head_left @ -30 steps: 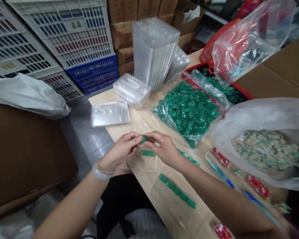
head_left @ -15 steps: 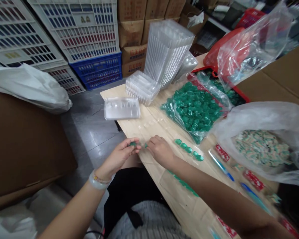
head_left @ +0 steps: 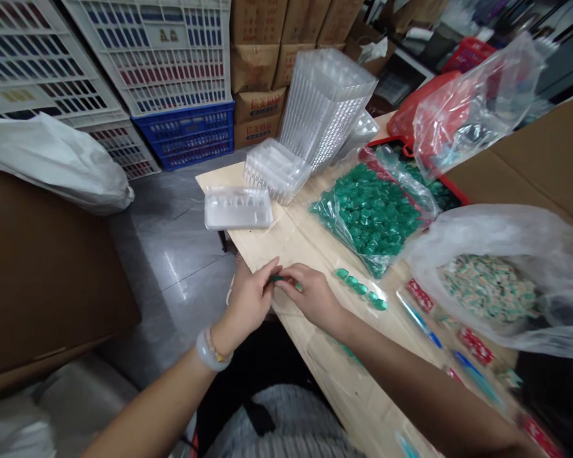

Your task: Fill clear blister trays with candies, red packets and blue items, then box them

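Above the near edge of the wooden table, my left hand (head_left: 252, 298) and my right hand (head_left: 312, 299) meet at the fingertips. Both are closed, pinching a small dark green piece (head_left: 276, 278) between them; its exact shape is mostly covered by the fingers. A bit of green also shows by my right fingers. To the right of that hand, a clear tray (head_left: 337, 271) holds a row of several shiny green pieces (head_left: 360, 288). Beyond it lies an open plastic bag heaped with green pieces (head_left: 367, 203). More green shows partly under my right forearm.
Clear trays (head_left: 239, 208) sit at the table's far corner, beside a tall stack of clear trays (head_left: 327, 105). At right are a white bag of small wrapped pieces (head_left: 491, 289), blue pens (head_left: 420, 319) and red packets (head_left: 475, 345). Crates (head_left: 186, 137) and cartons (head_left: 258, 111) stand behind.
My hands, apart before with green pieces in the fingers, have come together. The left hand moved right to meet the right one. The view has shifted slightly.
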The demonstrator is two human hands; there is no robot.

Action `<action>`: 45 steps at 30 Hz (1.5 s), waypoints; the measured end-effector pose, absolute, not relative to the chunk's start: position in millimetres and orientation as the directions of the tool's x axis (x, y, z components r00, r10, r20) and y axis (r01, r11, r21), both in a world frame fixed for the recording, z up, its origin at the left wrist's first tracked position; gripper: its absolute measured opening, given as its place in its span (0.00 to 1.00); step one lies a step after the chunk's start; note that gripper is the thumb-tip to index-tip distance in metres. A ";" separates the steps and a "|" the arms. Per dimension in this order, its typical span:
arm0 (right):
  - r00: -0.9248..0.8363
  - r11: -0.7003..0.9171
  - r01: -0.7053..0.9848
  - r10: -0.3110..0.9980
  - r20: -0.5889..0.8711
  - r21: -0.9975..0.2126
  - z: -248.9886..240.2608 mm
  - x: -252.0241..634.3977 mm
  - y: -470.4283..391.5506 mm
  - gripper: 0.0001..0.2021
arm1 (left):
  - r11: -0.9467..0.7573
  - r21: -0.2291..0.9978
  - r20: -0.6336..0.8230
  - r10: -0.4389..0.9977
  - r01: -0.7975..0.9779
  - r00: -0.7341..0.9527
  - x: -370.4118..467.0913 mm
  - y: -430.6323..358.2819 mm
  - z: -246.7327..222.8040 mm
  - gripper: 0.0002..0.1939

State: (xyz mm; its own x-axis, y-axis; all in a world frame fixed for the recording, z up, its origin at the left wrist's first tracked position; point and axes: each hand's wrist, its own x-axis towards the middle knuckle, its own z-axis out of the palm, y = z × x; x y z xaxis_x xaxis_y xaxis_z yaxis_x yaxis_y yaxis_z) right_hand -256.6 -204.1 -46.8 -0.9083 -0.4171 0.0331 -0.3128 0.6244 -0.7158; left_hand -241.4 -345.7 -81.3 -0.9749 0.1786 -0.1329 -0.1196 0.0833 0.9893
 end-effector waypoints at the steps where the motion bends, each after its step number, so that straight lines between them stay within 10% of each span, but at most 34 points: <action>1: -0.919 0.621 -0.285 -0.393 0.024 -0.730 -47.5 -256.9 -203.7 0.06 | 0.094 0.991 -0.112 0.171 -0.097 -0.979 -241.0 -345.5 -80.1 0.24; 8: -0.966 0.474 -0.042 -0.245 -0.086 -0.879 -58.7 -260.9 -193.7 0.05 | -0.065 0.957 -0.282 0.026 -0.283 -0.959 -243.8 -355.6 -70.6 0.13; 22: -0.875 0.532 -0.434 -0.442 0.198 -0.727 -43.6 -246.8 -198.3 0.13 | -0.409 0.542 -0.600 0.424 -0.735 -0.678 -244.6 -347.8 -65.4 0.10; 27: -0.879 0.537 -0.431 -0.433 0.201 -0.726 -41.2 -245.9 -199.0 0.12 | -0.427 0.644 -0.581 0.266 -0.634 -0.769 -246.0 -345.7 -67.3 0.13; 36: -0.929 0.668 -0.324 -0.360 0.091 -0.670 -54.6 -251.5 -195.2 0.04 | -0.053 0.975 -0.217 -0.004 -0.216 -0.976 -248.3 -355.2 -71.9 0.10; 45: -0.831 0.805 -0.504 -0.550 -0.078 -0.312 -63.8 -266.8 -207.9 0.04 | 0.491 0.869 -0.001 0.118 0.057 -0.993 -241.2 -360.2 -98.4 0.11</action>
State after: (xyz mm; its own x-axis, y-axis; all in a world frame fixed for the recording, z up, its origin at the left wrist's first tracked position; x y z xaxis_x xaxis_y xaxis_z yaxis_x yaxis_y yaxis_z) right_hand -266.8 -207.9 -63.8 -0.8312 -0.5504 -0.0784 -0.5038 0.8054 -0.3124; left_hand -241.2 -360.2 -98.4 -0.9930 0.1178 -0.0010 0.0574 0.4912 0.8692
